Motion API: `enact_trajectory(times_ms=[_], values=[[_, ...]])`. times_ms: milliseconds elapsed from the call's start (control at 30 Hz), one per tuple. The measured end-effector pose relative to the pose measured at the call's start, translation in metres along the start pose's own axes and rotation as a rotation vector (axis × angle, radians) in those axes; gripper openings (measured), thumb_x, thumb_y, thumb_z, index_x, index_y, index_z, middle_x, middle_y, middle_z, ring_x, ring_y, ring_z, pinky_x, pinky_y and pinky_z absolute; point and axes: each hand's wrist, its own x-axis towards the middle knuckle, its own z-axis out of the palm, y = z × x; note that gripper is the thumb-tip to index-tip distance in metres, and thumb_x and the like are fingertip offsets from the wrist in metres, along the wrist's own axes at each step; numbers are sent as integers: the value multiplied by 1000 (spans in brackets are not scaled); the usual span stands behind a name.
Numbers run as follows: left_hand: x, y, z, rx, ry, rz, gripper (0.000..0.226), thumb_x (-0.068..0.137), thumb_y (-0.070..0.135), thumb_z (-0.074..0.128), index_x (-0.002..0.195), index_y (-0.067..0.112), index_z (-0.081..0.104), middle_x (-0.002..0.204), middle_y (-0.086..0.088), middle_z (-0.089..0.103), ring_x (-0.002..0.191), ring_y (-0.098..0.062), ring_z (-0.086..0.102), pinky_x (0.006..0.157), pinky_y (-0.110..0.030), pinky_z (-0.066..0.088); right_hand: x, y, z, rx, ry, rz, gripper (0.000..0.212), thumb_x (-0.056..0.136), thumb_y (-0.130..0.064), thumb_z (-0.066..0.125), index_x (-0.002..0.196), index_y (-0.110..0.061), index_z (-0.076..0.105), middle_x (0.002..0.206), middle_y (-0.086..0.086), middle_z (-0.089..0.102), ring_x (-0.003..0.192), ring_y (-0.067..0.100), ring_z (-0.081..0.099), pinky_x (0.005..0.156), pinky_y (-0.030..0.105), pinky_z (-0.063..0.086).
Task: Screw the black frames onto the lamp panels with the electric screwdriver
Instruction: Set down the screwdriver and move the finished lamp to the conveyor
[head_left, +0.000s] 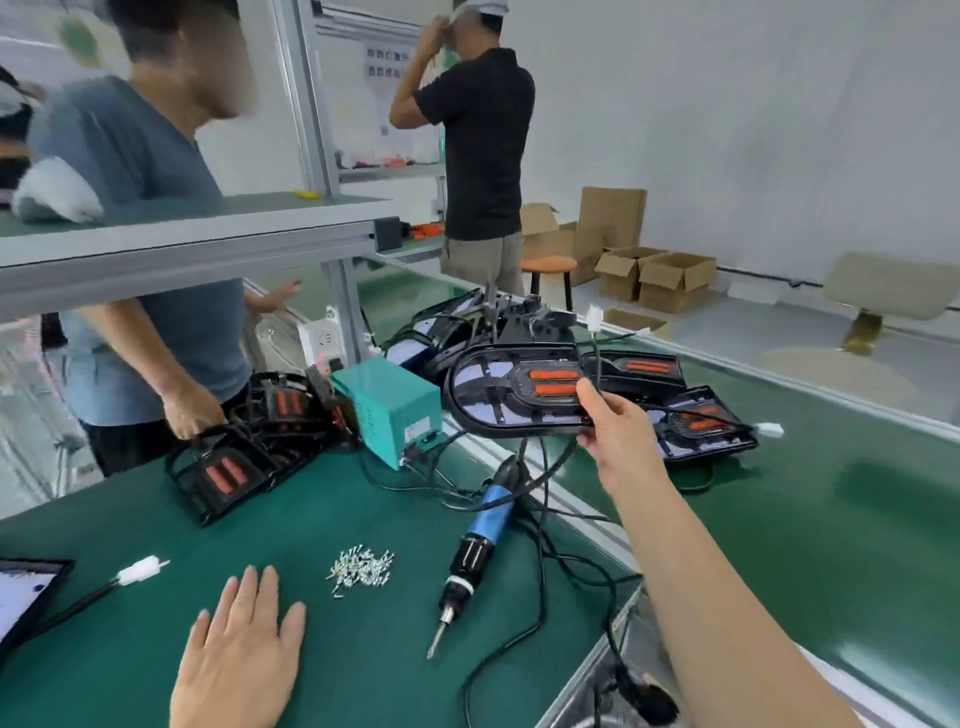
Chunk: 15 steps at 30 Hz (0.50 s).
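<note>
Bench mat is carrying screwdriver and screws, left hand is resting flat and slack on it, right hand is pinching a framed panel by one edge in mid-air over the cords, so it's risking a slip or cord snag.

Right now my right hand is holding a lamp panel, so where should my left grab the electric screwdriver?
Around the blue barrel of the electric screwdriver, from above on its left side: it lies flat, bit toward you, cable trailing from the far end. Reach over the screws.
</note>
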Motion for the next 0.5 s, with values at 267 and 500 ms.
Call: enact_trajectory(times_ms=[267,500], values=[[2,26,-2,-22,52,-75,60,105,50,13,159,27,-2,168,8,-4,155,-8,0,124,-30,10,40,-1,-70,94,349,-45,25,97,-37,68,94,-12,66,92,6,68,78,21,55,61,29,48],[0,43,-4,-42,48,-51,61,104,46,27,159,21,16,168,0,9,155,-13,10,124,-35,11,80,1,-135,-57,496,-49,28,94,-35,71,109,-11,73,108,11,73,90,25,66,90,44,57]])
